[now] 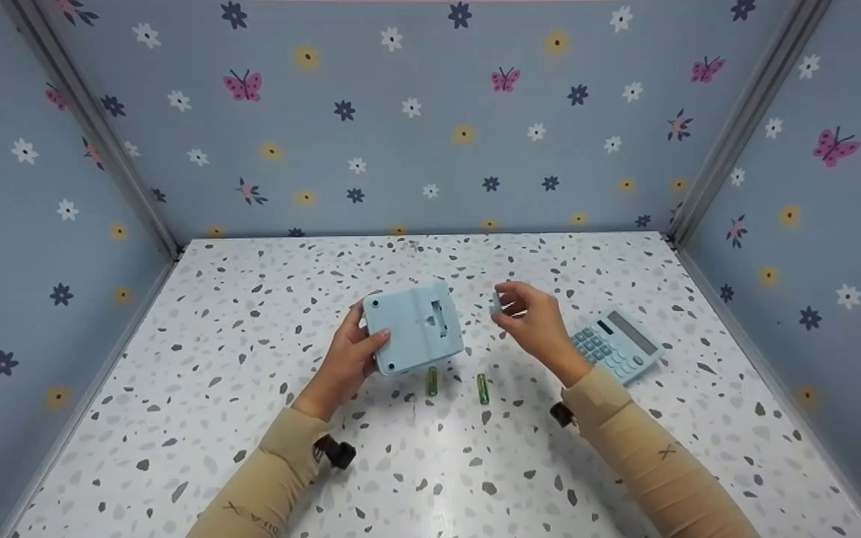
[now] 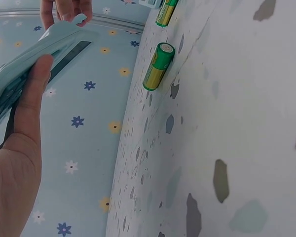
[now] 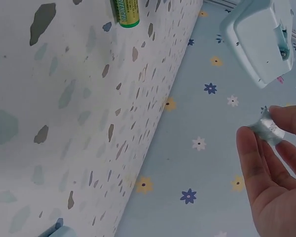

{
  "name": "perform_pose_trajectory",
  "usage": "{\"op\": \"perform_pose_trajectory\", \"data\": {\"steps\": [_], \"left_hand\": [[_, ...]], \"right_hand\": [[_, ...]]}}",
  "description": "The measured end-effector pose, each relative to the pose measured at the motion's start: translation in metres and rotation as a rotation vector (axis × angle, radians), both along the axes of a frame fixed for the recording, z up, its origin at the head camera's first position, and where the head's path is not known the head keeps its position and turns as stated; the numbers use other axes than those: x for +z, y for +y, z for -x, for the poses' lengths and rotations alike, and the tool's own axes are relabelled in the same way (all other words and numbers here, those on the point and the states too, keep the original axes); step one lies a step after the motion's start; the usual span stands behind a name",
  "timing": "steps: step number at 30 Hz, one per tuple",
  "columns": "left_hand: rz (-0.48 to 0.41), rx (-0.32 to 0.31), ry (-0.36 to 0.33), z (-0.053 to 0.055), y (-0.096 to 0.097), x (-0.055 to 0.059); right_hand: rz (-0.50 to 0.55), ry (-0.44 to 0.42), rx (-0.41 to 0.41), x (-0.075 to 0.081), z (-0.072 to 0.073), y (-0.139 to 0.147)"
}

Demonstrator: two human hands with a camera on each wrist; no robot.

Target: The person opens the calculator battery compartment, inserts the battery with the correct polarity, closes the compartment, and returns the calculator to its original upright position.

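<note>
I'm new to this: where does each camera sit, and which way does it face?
Head: on the person's head, facing forward and down at the table and held calculator; left hand, right hand and both sleeves show.
Left wrist: looks past the left hand at two batteries; part of the right hand shows.
Right wrist: looks toward the right hand, which pinches a small pale-blue piece.
Shared: both wrist views show the held calculator and at least one battery.

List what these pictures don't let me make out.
Held calculator: front faces away, head view.
Its battery compartment: contents too small to tell, head view.
Left grip: most fingers hidden behind that calculator, head view.
Second calculator: part covered by the right arm, head view.
One battery: cut off by the top edge, right wrist view.
</note>
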State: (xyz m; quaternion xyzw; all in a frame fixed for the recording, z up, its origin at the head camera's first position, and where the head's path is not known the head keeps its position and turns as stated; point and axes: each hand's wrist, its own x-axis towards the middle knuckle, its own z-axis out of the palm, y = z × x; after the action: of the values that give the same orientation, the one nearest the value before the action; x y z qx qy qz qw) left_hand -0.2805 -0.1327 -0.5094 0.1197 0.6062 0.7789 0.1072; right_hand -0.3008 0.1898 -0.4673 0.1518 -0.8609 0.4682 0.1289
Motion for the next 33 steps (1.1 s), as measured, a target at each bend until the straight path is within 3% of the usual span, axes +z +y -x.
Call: {"op": "perform_pose_trajectory", "data": {"steps": [18,33], "left_hand": [[-0.036,0.007,-0.025,-0.003,-0.001,0.006],[-0.025,-0.003,-0.016,-0.004,-0.003,0.005]], "right_hand": [[-0.063,-0.149,-0.071,-0.015,0.013,0.016],[-0.113,-0.197,-0.125,-0.022,0.020,0.021]]}}
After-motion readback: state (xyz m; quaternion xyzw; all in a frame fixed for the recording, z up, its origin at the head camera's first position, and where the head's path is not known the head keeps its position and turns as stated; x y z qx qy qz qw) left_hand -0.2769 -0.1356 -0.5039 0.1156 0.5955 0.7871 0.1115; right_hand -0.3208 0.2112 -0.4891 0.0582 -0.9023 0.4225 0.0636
